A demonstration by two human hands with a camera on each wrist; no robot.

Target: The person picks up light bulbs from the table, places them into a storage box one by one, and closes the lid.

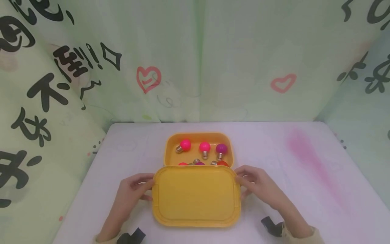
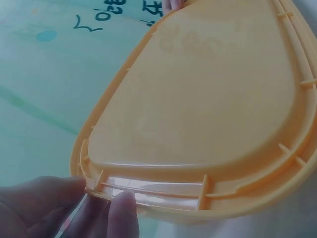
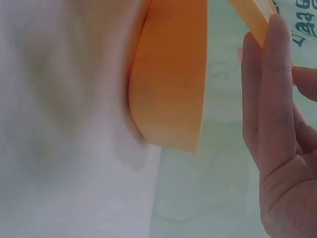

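A yellow plastic lid [image 1: 196, 196] is pinched at its two short ends, by the left hand [image 1: 134, 191] and the right hand [image 1: 259, 184]. In the left wrist view the thumb and fingers hold the rim, and the ribbed underside of the lid [image 2: 198, 99] shows. Behind the lid stands a yellow box [image 1: 195, 136], its near part hidden. Small light bulbs lie inside: two pink bulbs [image 1: 204, 146] and a purple bulb [image 1: 221, 148] at the back, several more partly covered. The right wrist view shows the box's side wall [image 3: 171, 74] on the table, with the lid raised beside it.
The white table [image 1: 274, 145] carries a pink smear [image 1: 310, 159] on the right. Pale green curtains [image 1: 237, 51] with black writing and red hearts hang behind and at both sides. Dark straps [image 1: 271, 226] lie by both wrists.
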